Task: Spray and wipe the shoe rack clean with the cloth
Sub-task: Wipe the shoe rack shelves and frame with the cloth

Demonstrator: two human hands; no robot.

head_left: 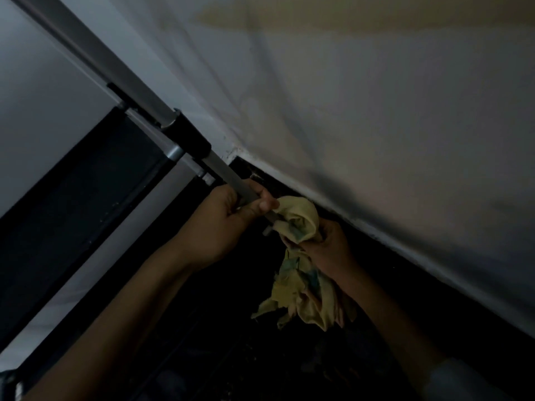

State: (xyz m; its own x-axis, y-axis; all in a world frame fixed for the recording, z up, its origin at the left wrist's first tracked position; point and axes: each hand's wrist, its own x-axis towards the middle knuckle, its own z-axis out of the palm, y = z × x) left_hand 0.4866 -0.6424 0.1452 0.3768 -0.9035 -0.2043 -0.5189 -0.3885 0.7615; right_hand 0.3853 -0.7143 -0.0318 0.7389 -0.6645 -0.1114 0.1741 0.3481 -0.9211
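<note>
Head view: 2 hands on 1 shoe rack pole (162,111), wiping its lower end.
Left hand (223,218) curls round the pole; right hand (324,244) grips the yellow cloth (298,221) bunched on the tip just below. Pole's long axis runs up-left from the cloth, past the left hand. No readable writing.

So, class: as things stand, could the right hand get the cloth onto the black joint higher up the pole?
Probably yes. The right hand grips the cloth at the pole's lower end. The left hand grips the pole between cloth and joint, so it must go around; above it the pole is bare.
</note>
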